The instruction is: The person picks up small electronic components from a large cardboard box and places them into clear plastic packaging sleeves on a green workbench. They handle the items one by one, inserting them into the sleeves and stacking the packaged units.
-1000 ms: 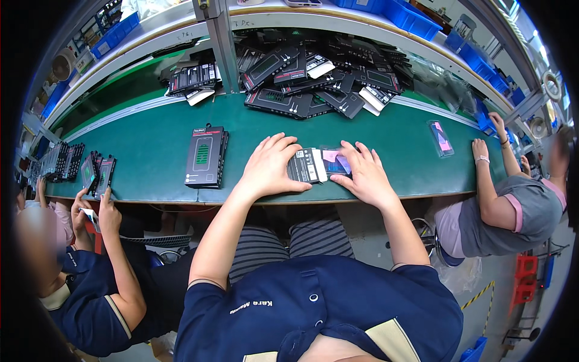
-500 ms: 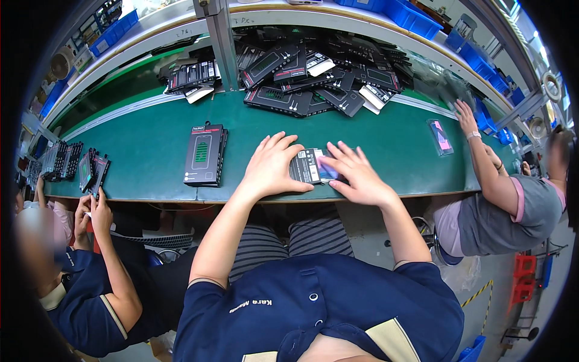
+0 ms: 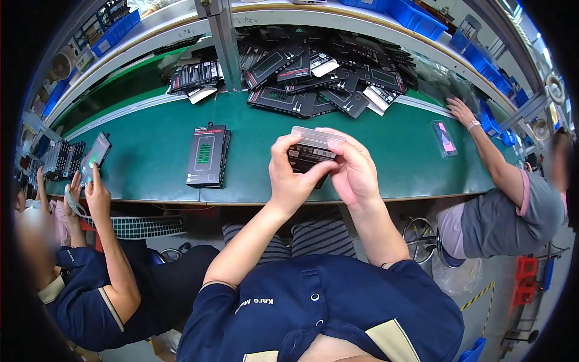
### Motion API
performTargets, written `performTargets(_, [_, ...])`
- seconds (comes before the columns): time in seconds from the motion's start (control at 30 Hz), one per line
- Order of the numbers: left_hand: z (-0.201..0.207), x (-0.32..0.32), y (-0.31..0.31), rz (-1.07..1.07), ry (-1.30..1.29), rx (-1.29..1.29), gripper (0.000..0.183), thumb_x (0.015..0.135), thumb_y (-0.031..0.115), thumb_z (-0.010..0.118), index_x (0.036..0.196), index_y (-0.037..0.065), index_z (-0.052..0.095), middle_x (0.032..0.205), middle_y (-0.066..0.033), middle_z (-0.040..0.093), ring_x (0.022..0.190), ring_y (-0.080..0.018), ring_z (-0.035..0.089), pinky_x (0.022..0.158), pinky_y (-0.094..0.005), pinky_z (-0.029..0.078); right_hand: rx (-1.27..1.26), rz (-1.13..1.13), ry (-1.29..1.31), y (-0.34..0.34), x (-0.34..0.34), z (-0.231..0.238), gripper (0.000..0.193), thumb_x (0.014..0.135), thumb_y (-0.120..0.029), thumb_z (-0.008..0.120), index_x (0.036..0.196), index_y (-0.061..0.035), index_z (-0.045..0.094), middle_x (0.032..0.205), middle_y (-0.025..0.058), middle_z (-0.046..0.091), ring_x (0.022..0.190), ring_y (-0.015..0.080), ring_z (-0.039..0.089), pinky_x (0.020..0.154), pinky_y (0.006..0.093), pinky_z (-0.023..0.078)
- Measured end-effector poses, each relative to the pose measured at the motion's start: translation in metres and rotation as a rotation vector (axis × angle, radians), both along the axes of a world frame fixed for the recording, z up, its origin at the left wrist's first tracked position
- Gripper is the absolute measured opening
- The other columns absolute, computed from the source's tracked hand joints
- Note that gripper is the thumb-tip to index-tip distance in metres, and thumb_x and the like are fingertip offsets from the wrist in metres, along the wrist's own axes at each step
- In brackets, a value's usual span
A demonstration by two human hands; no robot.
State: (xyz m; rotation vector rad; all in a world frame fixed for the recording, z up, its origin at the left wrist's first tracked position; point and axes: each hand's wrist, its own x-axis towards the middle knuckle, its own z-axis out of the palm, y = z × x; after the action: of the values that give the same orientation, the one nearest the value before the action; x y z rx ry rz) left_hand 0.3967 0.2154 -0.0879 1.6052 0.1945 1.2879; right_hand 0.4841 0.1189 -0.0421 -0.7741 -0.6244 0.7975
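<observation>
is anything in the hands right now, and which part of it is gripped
A black box, held by its sides: left hand at its left, right hand at its right.

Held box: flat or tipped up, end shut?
Tipped up: the black box slants between left hand and right hand, pale end uppermost. Shut or not: cannot tell, fingers cover its edges.

A slim black cardboard box [image 3: 307, 156] with fine white print is held tilted between the left grip [image 3: 287, 180] and the right grip [image 3: 356, 170]. A pale greyish flap [image 3: 315, 137] spans its upper edge; below, the printed dark face shows, partly covered by both grips.
</observation>
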Motion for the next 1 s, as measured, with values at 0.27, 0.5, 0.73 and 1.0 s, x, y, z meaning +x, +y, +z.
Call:
performTargets(0.27, [0.037,-0.011,0.007,-0.374,-0.168,-0.357,0.028,0.096,-0.001,0.058,0.116,0.007,0.041,0.109,-0.0142,0.063,0.1,-0.0156,0.061,0.089,-0.0287,0.048,0.077,-0.363,-0.499,0.007,-0.011,-0.017,0.016,0.095,0.002,0.058,0.111,0.0023,0.058,0.111,0.014,0.064,0.108,0.0187,0.062,0.093,0.0294,0.049])
performTargets(0.5, [0.034,-0.011,0.011,-0.333,-0.165,-0.328,0.017,0.095,-0.001,0.059,0.108,0.005,0.049,0.104,-0.0091,0.061,0.097,-0.0124,0.058,0.088,-0.0264,0.047,0.203,-0.326,-0.314,0.018,-0.016,-0.015,0.014,0.096,0.002,0.057,0.103,-0.0022,0.046,0.111,0.0188,0.064,0.104,0.0189,0.063,0.094,0.0312,0.049])
performTargets(0.73, [0.023,-0.006,0.022,-0.336,-0.183,-0.135,0.016,0.095,-0.002,0.059,0.104,0.004,0.048,0.107,-0.0108,0.057,0.094,-0.0127,0.056,0.086,-0.0261,0.046,0.223,-0.423,-0.515,0.018,-0.015,-0.027,0.014,0.097,0.001,0.057,0.103,-0.0021,0.044,0.114,0.0207,0.062,0.103,0.0187,0.062,0.092,0.0311,0.049])
performTargets(1.0, [0.009,-0.003,0.011,-0.118,-0.291,0.006,0.021,0.092,-0.005,0.063,0.1,0.003,0.046,0.107,-0.0145,0.057,0.096,-0.0166,0.057,0.085,-0.0281,0.048,0.139,-0.327,-0.259,0.023,-0.022,-0.008,0.012,0.099,-0.004,0.056,0.104,-0.002,0.045,0.105,0.0159,0.063,0.097,0.0152,0.062,0.087,0.0286,0.051])
